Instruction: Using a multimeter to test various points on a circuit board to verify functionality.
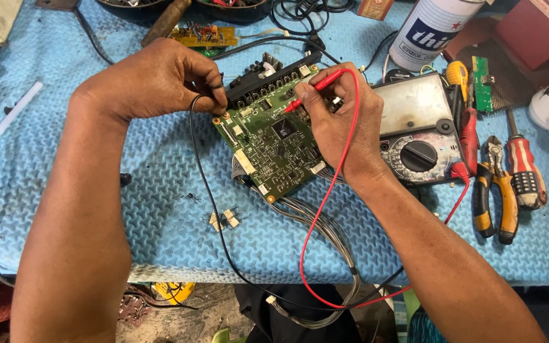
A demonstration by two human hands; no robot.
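Circuit board point(273, 143) green, lying tilted mid-desk on the blue mat point(160, 222), long axis toward the far-right corner; right hand point(335, 121) pinches red probe point(316, 87), tip on its far edge; left hand point(160, 79) pinches black probe point(216, 95) at its left corner; multimeter point(417, 130) just right

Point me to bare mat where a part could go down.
Free: blue mat left of the circuit board, under the left hand, and the front strip below the meter. Crowded: right edge with pliers and screwdriver, and the back.
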